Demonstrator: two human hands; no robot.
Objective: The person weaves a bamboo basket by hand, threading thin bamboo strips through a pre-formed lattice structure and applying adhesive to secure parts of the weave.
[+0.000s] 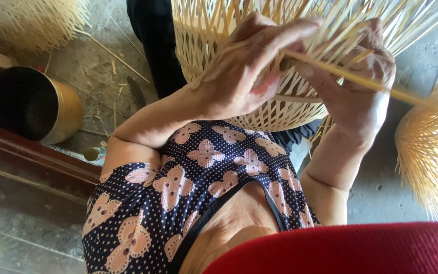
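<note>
A half-woven bamboo basket (275, 114) with an open lattice rests on my lap, its loose strips fanning toward the top of the view. My left hand (244, 66) clasps the basket's wall, fingers curled over the weave and thumb pressed under it. My right hand (358, 89) grips the lattice just to the right. A long thin bamboo strip (361, 81) runs between both hands and sticks out to the right, pinched under my right fingers. My palms and what lies beneath them are hidden.
A dark metal can with a golden side (31, 104) lies at left above a wooden beam (36, 160). Bundles of loose bamboo strips sit at top left (31, 20) and at right (432, 152). A small bottle (95, 152) and splinters lie on the concrete floor.
</note>
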